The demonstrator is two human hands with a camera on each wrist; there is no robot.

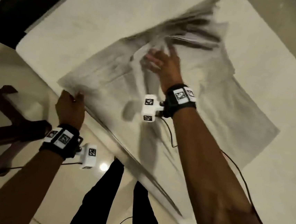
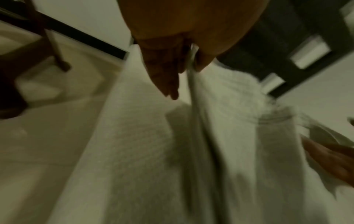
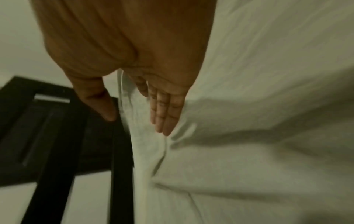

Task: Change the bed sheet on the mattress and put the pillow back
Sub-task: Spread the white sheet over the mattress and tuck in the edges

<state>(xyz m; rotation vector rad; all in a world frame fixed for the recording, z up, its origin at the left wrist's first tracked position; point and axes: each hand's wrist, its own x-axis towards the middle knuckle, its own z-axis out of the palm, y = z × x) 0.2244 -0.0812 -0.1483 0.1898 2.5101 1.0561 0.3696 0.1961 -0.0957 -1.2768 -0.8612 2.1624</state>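
Bedroom in a home, dim indoor light. Bare pale mattress (image 1: pixel 101 26) filling most of the head view, a partly folded white bed sheet (image 1: pixel 207 106) spread across it. Dark bed frame (image 1: pixel 18 9) along the far edge, against a pale wall. Glossy cream floor tiles (image 1: pixel 37 90) beside the bed, one ceiling light mirrored in them. Dark wooden furniture legs (image 1: pixel 8 109) standing on the tiles at left.
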